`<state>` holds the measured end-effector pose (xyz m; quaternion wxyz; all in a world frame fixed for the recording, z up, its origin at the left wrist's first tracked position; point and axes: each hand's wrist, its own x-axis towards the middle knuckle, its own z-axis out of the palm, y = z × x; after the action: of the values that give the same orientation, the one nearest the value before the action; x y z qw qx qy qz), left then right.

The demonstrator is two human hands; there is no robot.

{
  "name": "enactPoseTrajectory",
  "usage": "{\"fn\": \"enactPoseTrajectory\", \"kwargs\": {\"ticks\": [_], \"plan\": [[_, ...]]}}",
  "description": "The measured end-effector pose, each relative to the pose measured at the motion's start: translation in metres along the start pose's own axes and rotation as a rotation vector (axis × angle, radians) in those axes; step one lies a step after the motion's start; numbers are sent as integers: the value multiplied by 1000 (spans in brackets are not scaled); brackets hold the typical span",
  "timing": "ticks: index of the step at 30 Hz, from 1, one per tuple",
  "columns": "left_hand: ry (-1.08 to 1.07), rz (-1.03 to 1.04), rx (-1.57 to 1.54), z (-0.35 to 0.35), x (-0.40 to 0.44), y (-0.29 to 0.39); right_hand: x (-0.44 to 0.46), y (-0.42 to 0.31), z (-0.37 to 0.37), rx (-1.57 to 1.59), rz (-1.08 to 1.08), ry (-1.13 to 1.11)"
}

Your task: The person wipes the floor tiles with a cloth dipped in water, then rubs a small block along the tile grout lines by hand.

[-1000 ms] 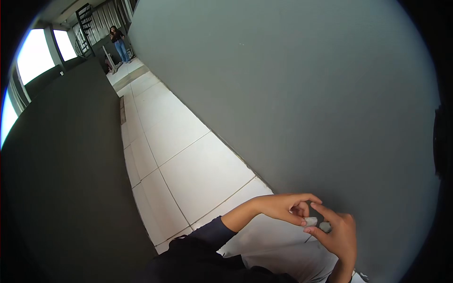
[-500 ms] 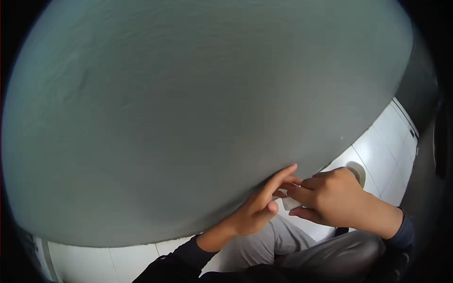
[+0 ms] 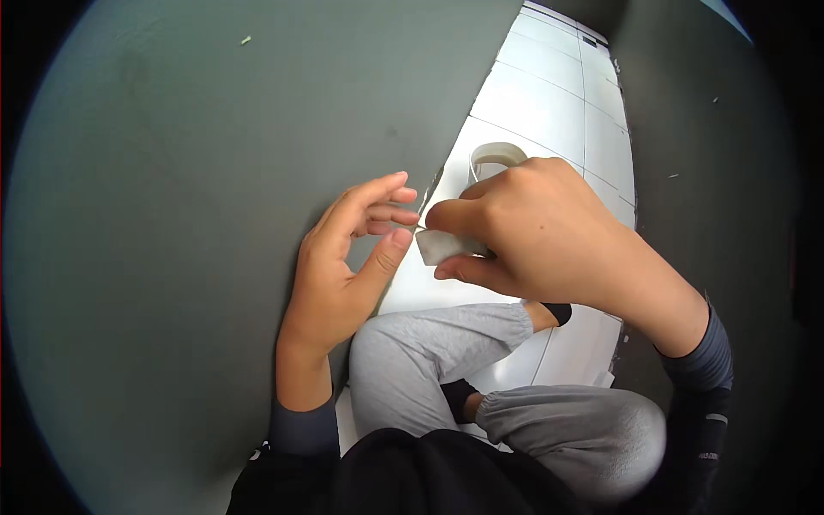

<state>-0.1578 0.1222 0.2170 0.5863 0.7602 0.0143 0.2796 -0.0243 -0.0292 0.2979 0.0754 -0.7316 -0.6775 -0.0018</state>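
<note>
My right hand (image 3: 532, 227) pinches a short, pale, whitish strip (image 3: 439, 246) between thumb and fingers. The strip's free end points left, and the rest is hidden behind the fingers. Its exact kind is unclear. Just past the knuckles is a pale ring (image 3: 499, 154) that resembles a roll of tape, its lower part covered by the hand. Whether strip and ring are joined cannot be seen. My left hand (image 3: 348, 257) is open, fingers curved and thumb apart, close to the strip's left side with a small gap.
A broad grey surface (image 3: 189, 197) fills the left side, meeting white tiles (image 3: 541, 86) along a rough edge. Darker grey surface (image 3: 695, 189) lies to the right. My legs in grey trousers (image 3: 412, 343) are folded below the hands. A small pale scrap (image 3: 245, 40) lies at upper left.
The view has turned, so more tiles and my legs show. My left hand has drawn slightly away from the right, which keeps its pinch on the pale strip.
</note>
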Motion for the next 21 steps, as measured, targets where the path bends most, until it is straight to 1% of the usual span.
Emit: {"fn": "enactPoseTrajectory", "kwargs": {"ticks": [2,4,6,9,11,12,14,15,16,18,20,21], "plan": [[-18,-10,-43,-7,1,-4,2,-2,-7,-37,57,-50],[-104,-122,-4,-9,-7,5,-8,-9,-13,-40,88,-42],[-121,-135,48,-3,-18,26,-22,-19,-22,-66,68,20],[-195,-132,146,-4,-32,40,-24,-31,-29,-112,115,-33],[-273,-172,227,-9,-35,55,-21,-45,-44,-177,130,-69],[-265,-147,237,-7,-39,57,-23,-53,-47,-196,126,-49],[-322,-166,336,-9,-38,72,-23,-64,-63,-310,109,-120],[-328,-145,354,-13,-35,74,-20,-66,-65,-329,76,-97],[-363,-129,382,-18,-30,75,-18,-70,-70,-336,96,-70],[-447,-104,413,-21,-19,80,-19,-76,-76,-350,131,-121],[-477,-118,486,-12,-6,81,-31,-71,-81,-327,193,-115],[-471,-111,439,-5,-1,76,-37,-69,-86,-331,243,-102]]}}
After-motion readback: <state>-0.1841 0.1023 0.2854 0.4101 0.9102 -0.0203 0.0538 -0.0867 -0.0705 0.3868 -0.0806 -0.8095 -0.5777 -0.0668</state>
